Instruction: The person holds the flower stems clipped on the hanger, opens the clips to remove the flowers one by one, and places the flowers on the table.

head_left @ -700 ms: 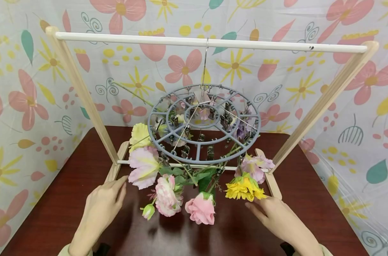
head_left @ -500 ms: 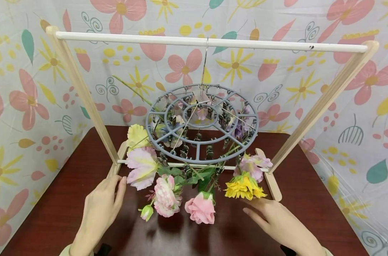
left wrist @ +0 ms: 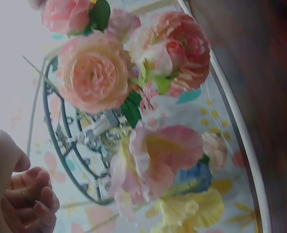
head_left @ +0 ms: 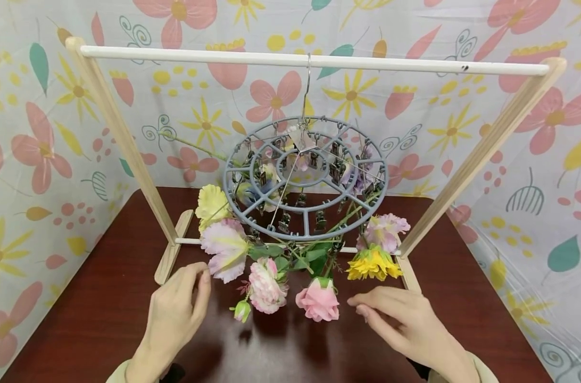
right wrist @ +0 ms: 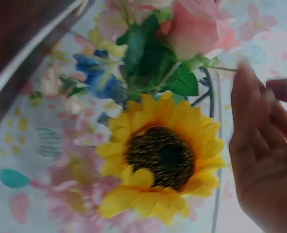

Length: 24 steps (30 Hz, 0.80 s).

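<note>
A round grey clip hanger (head_left: 307,178) hangs by its metal hook from a white bar. Artificial flowers dangle head-down from its clips. My left hand (head_left: 177,311) is beside the pale purple flower (head_left: 225,250), its fingers loosely bent around nothing; the left wrist view also shows that hand (left wrist: 24,194) apart from the blooms. Near the pink rose (head_left: 318,299) and below the yellow sunflower (head_left: 374,262), my right hand (head_left: 405,319) hovers with relaxed fingers and holds nothing. A pink-and-white peony (head_left: 266,287) with a bud (head_left: 241,310) hangs between the hands.
The wooden stand has a left post (head_left: 123,143), a right post (head_left: 482,154) and a white top bar (head_left: 252,57). It stands on a dark red-brown table (head_left: 94,308). A flower-printed curtain (head_left: 22,213) surrounds the back and sides. One green stem (head_left: 194,144) sticks out left.
Both hands have moved in toward the middle, the right one away from the sunflower toward the rose. The hanger has turned slightly, and the front flowers have swung to the right.
</note>
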### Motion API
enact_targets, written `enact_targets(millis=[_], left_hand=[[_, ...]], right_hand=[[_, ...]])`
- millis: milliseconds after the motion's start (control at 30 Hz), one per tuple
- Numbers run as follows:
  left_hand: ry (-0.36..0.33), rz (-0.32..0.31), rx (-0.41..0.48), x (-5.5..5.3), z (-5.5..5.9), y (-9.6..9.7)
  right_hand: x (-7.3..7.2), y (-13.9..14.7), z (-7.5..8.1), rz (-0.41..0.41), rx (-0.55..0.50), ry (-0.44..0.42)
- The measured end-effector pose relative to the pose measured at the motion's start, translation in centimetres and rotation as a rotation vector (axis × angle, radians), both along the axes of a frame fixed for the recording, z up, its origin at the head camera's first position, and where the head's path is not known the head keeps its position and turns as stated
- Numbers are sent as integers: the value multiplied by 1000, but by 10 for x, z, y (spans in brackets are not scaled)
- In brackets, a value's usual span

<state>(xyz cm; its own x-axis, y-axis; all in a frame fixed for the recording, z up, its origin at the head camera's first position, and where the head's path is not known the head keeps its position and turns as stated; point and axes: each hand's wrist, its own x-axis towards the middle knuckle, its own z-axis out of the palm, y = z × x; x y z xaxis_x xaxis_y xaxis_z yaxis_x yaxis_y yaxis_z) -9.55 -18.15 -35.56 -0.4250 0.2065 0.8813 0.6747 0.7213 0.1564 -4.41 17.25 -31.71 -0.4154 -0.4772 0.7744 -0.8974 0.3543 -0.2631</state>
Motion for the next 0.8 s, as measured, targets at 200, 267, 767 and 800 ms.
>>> enact_targets(millis=[200, 267, 767, 800], left_hand=[[87, -158, 1, -10, -6, 14], [107, -200, -6, -12, -8, 18], [219, -392, 21, -14, -11, 38], [222, -395, 17, -15, -12, 39]], right_hand=[[-21, -18, 15, -322, -143, 274], [-27, -19, 13, -426, -131, 284], [-43, -15, -1, -548, 67, 184], [-43, -15, -2, -544, 73, 182]])
